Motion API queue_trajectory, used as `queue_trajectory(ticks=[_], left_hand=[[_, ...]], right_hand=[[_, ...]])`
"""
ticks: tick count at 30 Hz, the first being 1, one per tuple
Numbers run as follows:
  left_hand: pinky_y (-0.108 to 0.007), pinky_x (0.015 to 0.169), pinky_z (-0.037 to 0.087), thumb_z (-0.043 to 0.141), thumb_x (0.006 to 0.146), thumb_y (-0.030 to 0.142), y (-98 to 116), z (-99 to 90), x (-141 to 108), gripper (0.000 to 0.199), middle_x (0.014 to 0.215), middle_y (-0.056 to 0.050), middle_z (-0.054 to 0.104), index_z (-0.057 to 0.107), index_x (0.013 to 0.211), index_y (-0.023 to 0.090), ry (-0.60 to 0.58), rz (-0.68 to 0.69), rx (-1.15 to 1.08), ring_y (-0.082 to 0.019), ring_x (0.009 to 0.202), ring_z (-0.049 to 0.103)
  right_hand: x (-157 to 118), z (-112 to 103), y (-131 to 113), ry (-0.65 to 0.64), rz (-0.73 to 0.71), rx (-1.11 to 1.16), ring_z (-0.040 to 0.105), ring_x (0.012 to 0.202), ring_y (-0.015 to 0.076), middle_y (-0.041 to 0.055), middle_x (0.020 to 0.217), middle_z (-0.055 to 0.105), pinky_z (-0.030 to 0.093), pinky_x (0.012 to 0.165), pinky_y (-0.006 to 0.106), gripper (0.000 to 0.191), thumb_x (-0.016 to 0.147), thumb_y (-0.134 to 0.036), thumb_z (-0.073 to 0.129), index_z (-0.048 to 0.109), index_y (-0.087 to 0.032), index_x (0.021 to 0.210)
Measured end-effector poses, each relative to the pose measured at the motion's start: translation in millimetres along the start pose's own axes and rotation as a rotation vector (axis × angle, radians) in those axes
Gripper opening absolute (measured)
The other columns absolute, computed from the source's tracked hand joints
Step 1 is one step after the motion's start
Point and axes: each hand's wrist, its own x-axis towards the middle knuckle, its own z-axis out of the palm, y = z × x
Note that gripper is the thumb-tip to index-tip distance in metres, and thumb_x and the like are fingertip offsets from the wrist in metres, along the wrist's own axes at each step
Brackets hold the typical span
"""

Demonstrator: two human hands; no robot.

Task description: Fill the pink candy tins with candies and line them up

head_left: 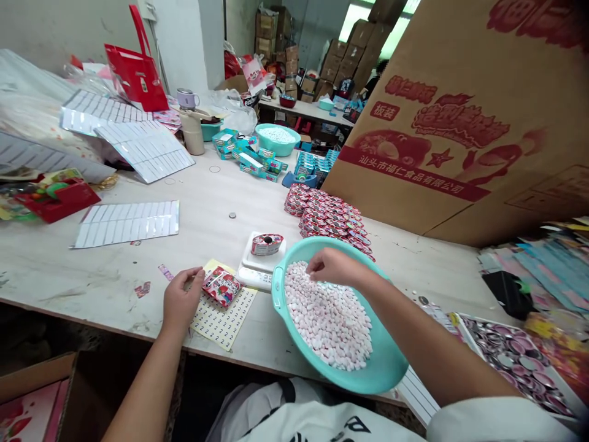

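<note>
In the head view, the right hand [335, 268] is being held over loose, seemingly unused pieces [326, 325] at five o'clock, fingers bunched, contents unclear; a packet [223, 286] at eight is being flanked by the left hand [184, 296], fingers parted. Red stacks [324, 215] at three are being judged done.

Desk [207, 193] has open lane btwn sheet [131, 222] & scale [253, 278]; to R, basin [389, 365] blocks low pass, w/ red stacks [324, 215] & big carton [442, 129] beyond.
</note>
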Motion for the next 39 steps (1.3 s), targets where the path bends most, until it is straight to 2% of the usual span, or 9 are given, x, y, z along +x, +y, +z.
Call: queue_trajectory(ticks=[3,5,11,18,23,29,34,37,39], left_hand=[[-0.038,0.093,0.049,0.061,0.083,0.057,1,-0.1,-1,0.043,0.106,-0.008,0.072,0.071,0.1,0.019,-0.006,-0.012,-0.001,-0.026,0.103,0.065],[-0.038,0.093,0.049,0.061,0.083,0.057,0,-0.3,-1,0.043,0.105,-0.008,0.072,0.072,0.099,0.019,-0.006,-0.013,-0.006,-0.026,0.103,0.066],[-0.038,0.093,0.05,0.061,0.082,0.058,-1,0.0,-1,0.043,0.106,-0.008,0.072,0.071,0.099,0.019,0.009,-0.022,-0.007,-0.025,0.103,0.065],[-0.038,0.093,0.05,0.062,0.082,0.057,-3,0.0,0,0.043,0.106,-0.008,0.072,0.071,0.099,0.019,0.012,-0.017,-0.021,-0.025,0.102,0.066],[-0.037,0.091,0.05,0.062,0.082,0.057,-2,0.4,0,0.043,0.105,-0.007,0.072,0.071,0.099,0.019,0.01,-0.022,-0.027,-0.025,0.102,0.066],[-0.037,0.092,0.05,0.061,0.083,0.057,-2,0.2,-1,0.042,0.106,-0.007,0.072,0.071,0.099,0.02,0.01,-0.018,-0.024,-0.024,0.103,0.066],[-0.038,0.091,0.051,0.062,0.083,0.057,-2,-0.7,-2,0.042,0.106,-0.008,0.072,0.071,0.1,0.02,0.013,-0.024,-0.027,-0.025,0.102,0.066],[-0.038,0.09,0.051,0.062,0.083,0.058,-1,-1.1,-2,0.042,0.107,-0.008,0.072,0.071,0.101,0.02,0.011,-0.033,-0.032,-0.025,0.102,0.066],[-0.038,0.091,0.051,0.062,0.083,0.057,-1,-1.4,-2,0.042,0.107,-0.007,0.072,0.071,0.1,0.02,0.008,-0.029,-0.036,-0.025,0.103,0.066]], right_hand=[[-5,7,12,0.029,0.0,0.0,0.069,0.076,0.0178,0.003,0.085,0.077,0.048,0.064,0.025,0.014,0.075,-0.018,0.064,0.077,-0.018,0.081],[-7,1,12,0.097,-0.004,-0.04,0.069,0.078,0.0188,0.0037,0.085,0.077,0.05,0.069,0.026,0.014,0.076,-0.017,0.064,0.077,-0.019,0.081],[14,-36,-25,0.251,-0.227,-0.059,0.07,0.084,0.0185,0.0025,0.09,0.078,0.052,0.077,0.027,0.014,0.079,-0.023,0.067,0.078,-0.021,0.088],[74,-28,-69,0.125,-0.332,-0.172,0.069,0.081,0.015,0.0046,0.091,0.078,0.048,0.07,0.022,0.02,0.08,-0.012,0.065,0.078,-0.017,0.095],[92,-20,-81,0.058,-0.338,-0.334,0.066,0.083,0.0152,0.0058,0.097,0.078,0.045,0.071,0.023,0.024,0.081,-0.011,0.065,0.078,-0.016,0.1],[95,-17,-85,0.045,-0.38,-0.514,0.061,0.079,0.0148,0.0056,0.094,0.076,0.038,0.065,0.024,0.024,0.079,-0.008,0.062,0.077,-0.016,0.096],[99,-15,-84,0.114,-0.41,-0.494,0.063,0.084,0.016,0.0074,0.099,0.075,0.041,0.07,0.024,0.021,0.082,-0.012,0.064,0.075,-0.016,0.1],[82,-23,-80,0.221,-0.43,-0.411,0.065,0.086,0.0166,0.0091,0.1,0.075,0.045,0.075,0.024,0.02,0.083,-0.011,0.065,0.075,-0.015,0.1],[56,-26,-69,0.311,-0.405,-0.335,0.066,0.085,0.0167,0.0082,0.098,0.075,0.047,0.076,0.025,0.02,0.082,-0.011,0.065,0.074,-0.017,0.099]])
